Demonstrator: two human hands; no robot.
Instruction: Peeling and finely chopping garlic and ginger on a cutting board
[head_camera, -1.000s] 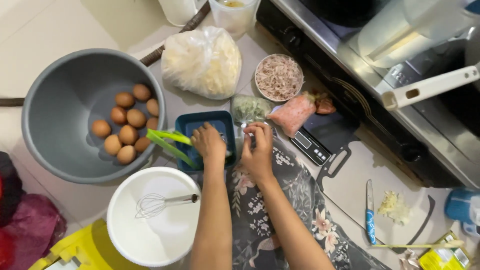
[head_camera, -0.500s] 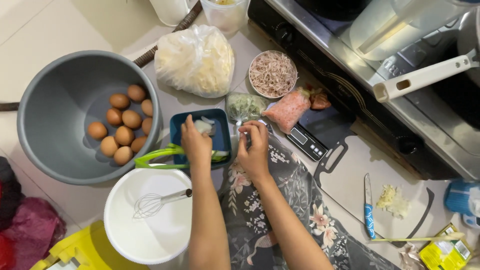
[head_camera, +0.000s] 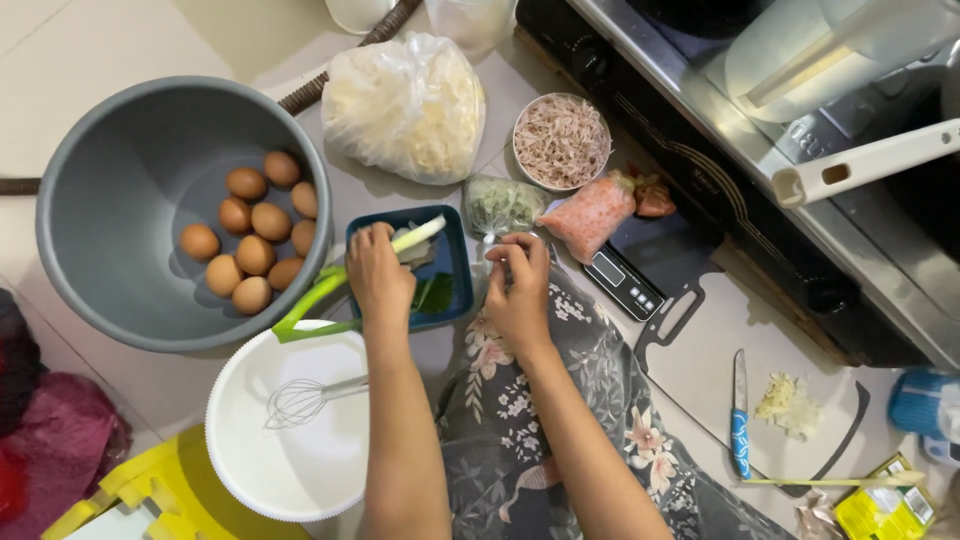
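our left hand (head_camera: 378, 275) grips a green onion (head_camera: 340, 283) over the blue tray (head_camera: 456, 268); our right hand (head_camera: 518, 290) seems to pinch something small beside it. we judge trimming is underway; next needs a steady pull.

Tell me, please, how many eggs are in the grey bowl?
9 eggs show, all lying clustered in the right half of the grey bowl, left of the blue tray. None seems hidden.
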